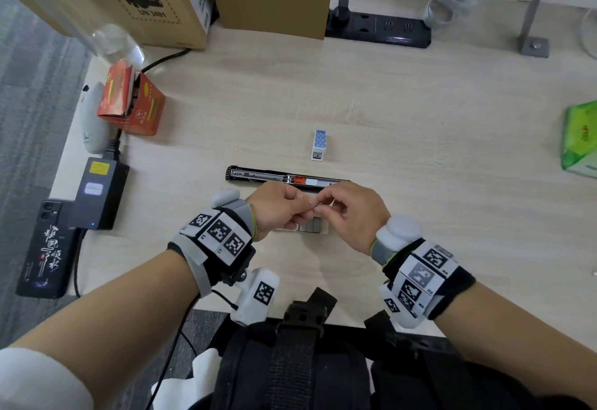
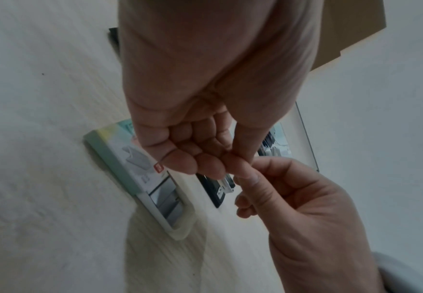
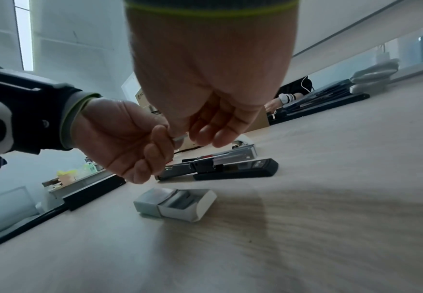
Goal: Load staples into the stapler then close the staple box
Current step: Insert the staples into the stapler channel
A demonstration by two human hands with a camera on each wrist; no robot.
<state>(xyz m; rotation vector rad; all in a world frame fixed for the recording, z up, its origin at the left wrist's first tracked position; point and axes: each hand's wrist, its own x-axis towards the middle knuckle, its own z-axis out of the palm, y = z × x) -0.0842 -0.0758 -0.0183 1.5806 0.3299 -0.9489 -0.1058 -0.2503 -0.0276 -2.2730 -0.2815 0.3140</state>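
Both hands meet above the open staple box (image 3: 178,204): left hand (image 1: 277,209) and right hand (image 1: 352,212) pinch one staple strip (image 3: 179,137). Loading step, I'd say; next it must line up with the open stapler (image 1: 287,178) channel.

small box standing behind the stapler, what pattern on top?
Blue with white dots on the small box, white at its lower end. Head view shows it best.

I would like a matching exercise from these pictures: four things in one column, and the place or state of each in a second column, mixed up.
Things:
1. stapler
2. staple box
3. strip of staples
4. red carton

Places or states:
a. pinched between both hands
b. lying swung open on the desk
c. far left, flaps up
d. slid open, under the hands

Pairs: 1-b, 2-d, 3-a, 4-c
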